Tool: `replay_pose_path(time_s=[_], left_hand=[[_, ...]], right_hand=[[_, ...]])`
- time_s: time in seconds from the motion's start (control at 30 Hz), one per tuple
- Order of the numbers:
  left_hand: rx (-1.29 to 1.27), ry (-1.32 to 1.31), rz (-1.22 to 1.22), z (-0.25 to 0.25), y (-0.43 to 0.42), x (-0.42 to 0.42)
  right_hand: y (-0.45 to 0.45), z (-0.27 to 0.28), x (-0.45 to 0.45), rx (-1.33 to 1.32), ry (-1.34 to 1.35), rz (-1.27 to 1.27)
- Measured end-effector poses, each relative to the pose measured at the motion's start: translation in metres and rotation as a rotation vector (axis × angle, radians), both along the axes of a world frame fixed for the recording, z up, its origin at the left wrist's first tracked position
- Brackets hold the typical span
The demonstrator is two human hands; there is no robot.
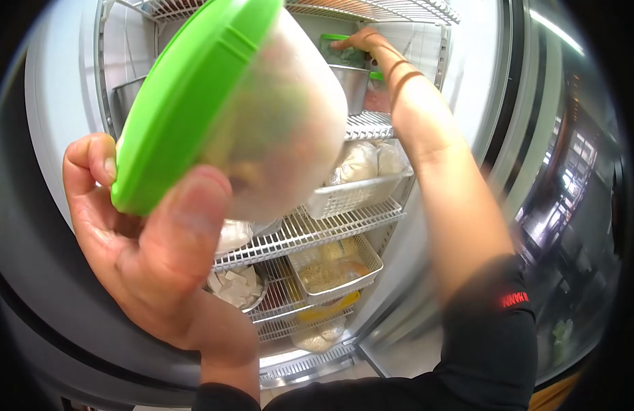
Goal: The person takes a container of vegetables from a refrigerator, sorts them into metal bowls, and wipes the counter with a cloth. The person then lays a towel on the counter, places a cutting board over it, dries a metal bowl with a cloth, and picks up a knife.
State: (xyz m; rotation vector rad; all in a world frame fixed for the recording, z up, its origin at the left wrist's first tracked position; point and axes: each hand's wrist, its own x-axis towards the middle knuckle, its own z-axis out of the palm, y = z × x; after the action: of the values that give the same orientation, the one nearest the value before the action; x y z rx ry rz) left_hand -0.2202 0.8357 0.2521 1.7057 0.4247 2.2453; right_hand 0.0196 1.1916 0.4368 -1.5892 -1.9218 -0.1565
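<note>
Big tub [289,123]: up close, out in front of the fridge shelves. Food inside is too blurry to name.
How far: prob. partway – the big tub is out & held w/ its green lid [187,109] on, but the small box [343,55] is still in the fridge. That's my guess from how things sit now.
Small box: has green stuff in it, looks to sit on top of the steel pot [350,88], up on a wire shelf [370,126]. Not out yet.
Tub's way: tipped on its side. Lid faces up & left, bottom faces right & a bit down.
Tub's long way: runs w/ the lid, from low left to high right – top end is cut off, so can't see it all.
Left hand [149,240]: clamped on the low left end of the big tub, thumb on the near side, fingers round the lid edge.
Right hand [367,42]: reaching deep in, fingers bent over the small box. Can't tell if it's got a grip.
By the pot: a box w/ pink stuff [377,101], just right of it.
Lower down: white basket [361,195] w/ bags [358,163], & a bowl of white blocks [236,284].
</note>
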Motion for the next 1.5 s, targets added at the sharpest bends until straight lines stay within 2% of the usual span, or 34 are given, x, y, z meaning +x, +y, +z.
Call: replay_pose_path(time_s=[0.07, 0.2, 0.3, 0.37, 0.4, 0.47, 0.5, 0.57, 0.7, 0.9, 0.97, 1.03, 1.1, 1.13, 1.2, 1.23, 1.27, 1.3, 1.33, 1.37, 1.43, 1.47, 1.5], left_hand=[[-0.040, -0.078, 0.049, 0.001, 0.006, 0.000], [0.002, -0.150, 0.163, 0.011, 0.027, 0.015], [0.034, -0.126, 0.096, 0.031, 0.049, 0.038], [0.004, -0.081, 0.188, 0.049, 0.071, 0.061], [0.021, -0.136, 0.211, 0.055, 0.063, 0.090], [0.055, -0.177, 0.247, 0.074, 0.064, 0.132], [0.056, -0.143, 0.250, 0.086, 0.080, 0.142], [0.051, -0.092, 0.242, 0.101, 0.113, 0.164], [0.017, 0.025, 0.229, 0.136, 0.198, 0.202], [-0.003, 0.212, 0.141, 0.151, 0.287, 0.215], [0.041, 0.242, 0.075, 0.147, 0.289, 0.212], [0.088, 0.249, 0.045, 0.131, 0.254, 0.210], [0.163, 0.437, 0.330, 0.071, 0.146, 0.209], [0.095, 0.254, -0.240, 0.015, 0.094, 0.218], [-0.202, 0.494, -0.949, -0.107, 0.026, 0.226], [-0.400, 0.331, -1.419, -0.161, -0.019, 0.235], [-0.708, 0.188, -1.943, -0.179, -0.065, 0.232], [-0.808, -0.028, -2.127, -0.199, -0.096, 0.236], [-0.871, -0.209, -2.184, -0.214, -0.120, 0.237], [-0.897, -0.229, -2.166, -0.230, -0.135, 0.234], [-0.859, -0.444, -2.374, -0.252, -0.160, 0.228], [-1.112, -0.451, -2.095, -0.252, -0.179, 0.216], [-1.129, -0.452, -2.086, -0.252, -0.193, 0.204]], right_hand=[[0.003, 0.001, 0.011, 0.174, 0.040, 0.017], [-0.026, 0.002, 0.036, 0.226, 0.147, 0.114], [-0.083, -0.025, 0.058, 0.497, 0.267, 0.274], [-0.134, -0.052, 0.071, 0.677, 0.346, 0.377], [-0.171, -0.067, 0.076, 0.667, 0.352, 0.363], [-0.249, -0.102, 0.089, 0.553, 0.741, 0.281], [-0.259, -0.122, 0.112, 0.570, 0.743, 0.326], [-0.317, -0.164, 0.130, 0.551, 0.720, 0.223], [-0.399, -0.226, 0.130, 0.504, 0.897, 0.353], [-0.469, -0.284, 0.135, 0.476, 0.806, 0.083], [-0.490, -0.292, 0.133, 0.459, 0.819, 0.053], [-0.512, -0.298, 0.131, 0.497, 0.803, 0.019], [-0.538, -0.307, 0.131, 0.541, 0.808, 0.019], [-0.551, -0.312, 0.132, 0.581, 0.816, 0.025], [-0.576, -0.321, 0.125, 0.572, 0.840, 0.019], [-0.587, -0.324, 0.122, 0.543, 0.853, 0.022], [-0.597, -0.327, 0.115, 0.424, 0.873, 0.009], [-0.605, -0.337, 0.121, 0.319, 0.697, 0.048], [-0.623, -0.330, 0.122, 0.277, 0.531, 0.077], [-0.637, -0.322, 0.123, 0.231, 0.378, 0.109], [-0.657, -0.320, 0.182, 0.740, 0.172, -0.241], [-0.662, -0.307, 0.216, 0.970, 0.681, -0.347], [-0.671, -0.293, 0.265, 1.158, 0.460, -0.734]])
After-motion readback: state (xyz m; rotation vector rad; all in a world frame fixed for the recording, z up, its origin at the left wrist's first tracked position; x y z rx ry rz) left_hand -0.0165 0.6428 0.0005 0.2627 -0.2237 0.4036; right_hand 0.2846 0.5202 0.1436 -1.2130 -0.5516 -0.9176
